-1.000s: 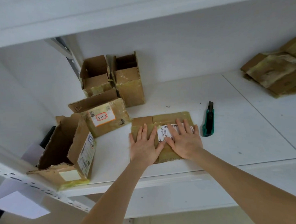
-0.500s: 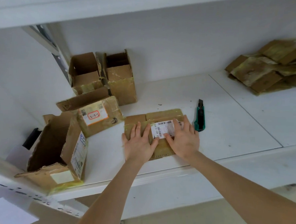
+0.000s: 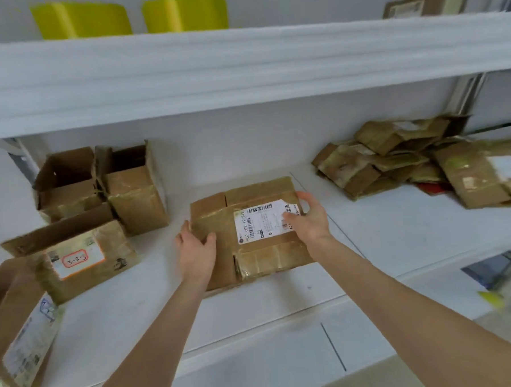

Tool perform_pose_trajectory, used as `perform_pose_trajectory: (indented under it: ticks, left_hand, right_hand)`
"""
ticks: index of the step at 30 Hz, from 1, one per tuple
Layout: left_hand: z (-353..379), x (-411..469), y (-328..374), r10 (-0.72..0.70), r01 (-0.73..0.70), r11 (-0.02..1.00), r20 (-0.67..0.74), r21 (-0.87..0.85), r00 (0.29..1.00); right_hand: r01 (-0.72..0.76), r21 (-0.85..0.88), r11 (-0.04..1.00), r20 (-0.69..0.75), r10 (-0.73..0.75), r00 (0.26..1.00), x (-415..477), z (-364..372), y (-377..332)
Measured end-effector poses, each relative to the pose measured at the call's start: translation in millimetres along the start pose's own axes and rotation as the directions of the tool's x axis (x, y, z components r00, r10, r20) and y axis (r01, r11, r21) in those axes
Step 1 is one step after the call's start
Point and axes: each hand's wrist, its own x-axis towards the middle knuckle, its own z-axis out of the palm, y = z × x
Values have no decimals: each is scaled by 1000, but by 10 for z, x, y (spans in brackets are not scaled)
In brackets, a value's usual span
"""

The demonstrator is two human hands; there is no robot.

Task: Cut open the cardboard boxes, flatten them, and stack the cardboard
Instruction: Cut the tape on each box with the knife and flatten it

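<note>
A flattened cardboard box (image 3: 251,252) with a white shipping label is raised off the white shelf (image 3: 398,230), tilted toward me. My left hand (image 3: 196,249) grips its left edge, thumb on the front face. My right hand (image 3: 307,217) grips its right edge by the label. A pile of flattened cardboard (image 3: 394,159) lies at the right of the shelf. Several unflattened boxes stand at the left: two open ones (image 3: 100,183) at the back, one with a "3-3-3" label (image 3: 80,258), and one (image 3: 22,332) at the near left edge. The knife is not in view.
An upper shelf board (image 3: 242,69) overhangs the work area, carrying yellow items (image 3: 126,18) and a cardboard piece (image 3: 427,2). A metal upright (image 3: 465,93) stands at the right. Bare shelf lies between the held cardboard and the pile.
Both hands went from pressing flat on the cardboard to gripping its side edges and lifting it. The camera rose and turned right; the green knife has gone from sight.
</note>
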Motion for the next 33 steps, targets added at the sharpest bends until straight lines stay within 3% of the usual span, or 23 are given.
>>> perform_pose_trajectory:
  ticks: [6,9,15,18,22,25,29,33]
  left_hand:
    - [917,-148,632,-166,197,937,128,-289,978]
    - [1463,-336,1015,-180,220,925,152,-311,972]
    - [2358,-603,1758,-149,269,890,324,-367,934]
    - [2673,-579,2103,-150,294,837,323,-461,934]
    - [3085,-344,2547,-163,263,802,226,-537,960]
    - [3427,-147,2904,-168,272,796,235,-540,957]
    - [3822,65,3468,-163,300,772,282,-561,945]
    - [4084,187,3644,-73,269,822,375,-502,924]
  right_hand:
    - [41,3,999,-31,-41,999,699,-1088,199]
    - [43,-89,995,-21,-45,999,1059,-1695,337]
    - [74,-95,993,-79,-82,993,1814,-2793,107]
    - [125,-225,966,-110,-153,982,2129,-3085,-133]
    - [255,-588,767,-133,-403,905,2295,-3271,-242]
    - [351,-670,654,-119,-562,818,2333,-3353,-159]
    - [335,-771,542,-35,-561,827,2494,-3433,-80]
    - [297,-821,488,98,-393,914,2734,-3386,-36]
